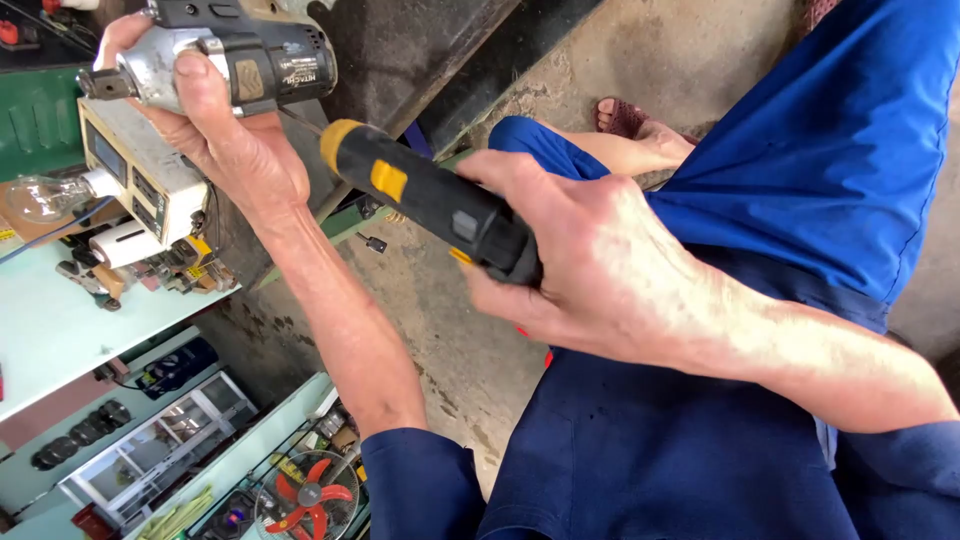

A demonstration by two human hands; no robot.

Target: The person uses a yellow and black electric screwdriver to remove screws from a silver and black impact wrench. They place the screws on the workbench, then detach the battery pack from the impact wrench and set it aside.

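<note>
My left hand [235, 140] grips a dark power tool with a silver metal nose [215, 55], held up at the top left. In my right hand [590, 265] is a black screwdriver with a yellow-tipped handle [425, 195]; its yellow end points toward the power tool and lies just below it. The screwdriver's working tip is hidden behind my left wrist and the tool's body. Blue trousers [780, 180] and my foot in a sandal [625, 120] show behind the hands.
A white meter box [135, 170] and a clear light bulb [40, 198] sit on a pale shelf [60, 320] at the left, with small parts beside them. Lower shelves hold a red fan [305, 495] and clutter. The concrete floor [450, 330] lies below.
</note>
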